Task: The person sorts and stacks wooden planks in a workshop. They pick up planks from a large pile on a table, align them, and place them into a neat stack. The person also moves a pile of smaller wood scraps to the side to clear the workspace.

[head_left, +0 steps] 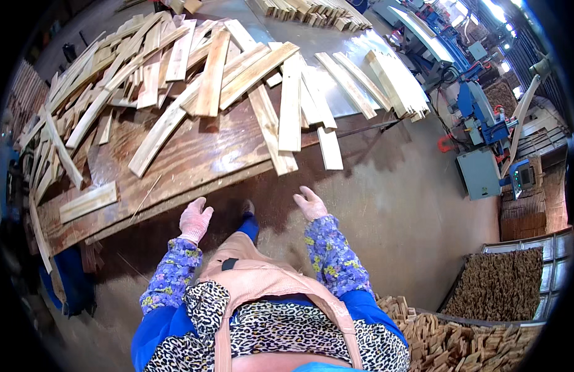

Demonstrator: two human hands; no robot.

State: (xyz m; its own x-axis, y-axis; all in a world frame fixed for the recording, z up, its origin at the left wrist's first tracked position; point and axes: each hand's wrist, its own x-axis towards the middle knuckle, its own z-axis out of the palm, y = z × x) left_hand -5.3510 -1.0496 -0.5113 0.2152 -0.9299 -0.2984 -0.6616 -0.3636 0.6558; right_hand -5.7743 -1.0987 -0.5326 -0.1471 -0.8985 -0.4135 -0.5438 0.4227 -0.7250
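Note:
My left hand (196,220), in a pale knit glove, hovers by the near edge of the wooden table (206,152). Nothing is in it, and its loosely bent fingers stand apart from the thumb. My right hand (310,204), gloved likewise, is held out over the floor with thumb and fingers apart, also holding nothing. Nearest to it are a board (273,133) and a short board (330,149), whose ends jut past the table edge. A loose pile of flat boards (212,74) covers much of the tabletop. One short board (88,202) lies alone at the near left corner.
Neatly aligned boards (395,84) lie on a shiny metal surface at the right, with stacked strips (318,13) behind. Blue machinery (476,105) stands farther right. Many wood offcuts (461,344) are heaped at lower right, near a crate of brown pieces (501,285).

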